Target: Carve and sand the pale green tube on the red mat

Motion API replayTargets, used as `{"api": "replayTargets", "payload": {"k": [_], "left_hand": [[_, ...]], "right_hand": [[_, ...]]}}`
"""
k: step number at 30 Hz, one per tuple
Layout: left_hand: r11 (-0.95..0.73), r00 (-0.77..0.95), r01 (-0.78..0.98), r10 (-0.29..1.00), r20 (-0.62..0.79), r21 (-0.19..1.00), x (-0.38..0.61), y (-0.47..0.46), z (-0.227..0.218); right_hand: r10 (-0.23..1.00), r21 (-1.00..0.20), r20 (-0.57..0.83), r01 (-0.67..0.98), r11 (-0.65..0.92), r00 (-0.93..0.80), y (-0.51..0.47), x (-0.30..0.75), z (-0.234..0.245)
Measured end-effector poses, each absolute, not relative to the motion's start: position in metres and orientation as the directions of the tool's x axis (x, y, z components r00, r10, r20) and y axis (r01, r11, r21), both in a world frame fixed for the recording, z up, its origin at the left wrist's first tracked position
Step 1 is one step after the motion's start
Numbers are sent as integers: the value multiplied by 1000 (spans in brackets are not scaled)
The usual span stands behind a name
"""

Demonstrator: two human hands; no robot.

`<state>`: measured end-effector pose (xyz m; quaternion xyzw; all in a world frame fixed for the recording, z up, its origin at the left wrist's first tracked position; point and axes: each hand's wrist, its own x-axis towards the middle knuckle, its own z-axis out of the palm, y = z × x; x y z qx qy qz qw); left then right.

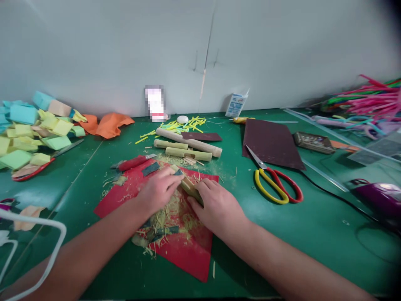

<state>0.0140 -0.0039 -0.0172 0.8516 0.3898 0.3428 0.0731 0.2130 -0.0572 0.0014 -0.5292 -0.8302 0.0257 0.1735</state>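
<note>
My right hand (219, 205) is wrapped round a short bamboo piece (191, 189), which lies tilted above a red sheet (191, 255). At the far end of that piece, my left hand (159, 188) is closed in a pinch on a small dark scrap (178, 172) that looks like sandpaper. Pale shavings and dust (169, 209) cover the sheet under both hands. Another dark scrap (151, 168) and a red-handled knife (134, 162) lie just beyond my left hand. Several bamboo tubes (188, 154) rest behind the sheet.
Open scissors (277, 184) and a dark sandpaper sheet (272, 142) lie to the right, near a purple glue gun (380, 198). Folded paper pieces (34, 133) are heaped at the left. A white curved frame (59, 234) juts in at lower left. Behind stands a grey wall (109, 54).
</note>
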Motion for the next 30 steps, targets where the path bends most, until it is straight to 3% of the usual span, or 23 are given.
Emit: {"api": "replayTargets", "payload": {"k": [18,30], "left_hand": [[-622,389,674,757,525,399,8,9,-14],[-676,477,633,724,498,378,16,-1,-12]], "right_hand": [[912,-185,254,910,372,-321,-58,211,4],[861,-109,337,893,437,-381,-60,211,3]]}}
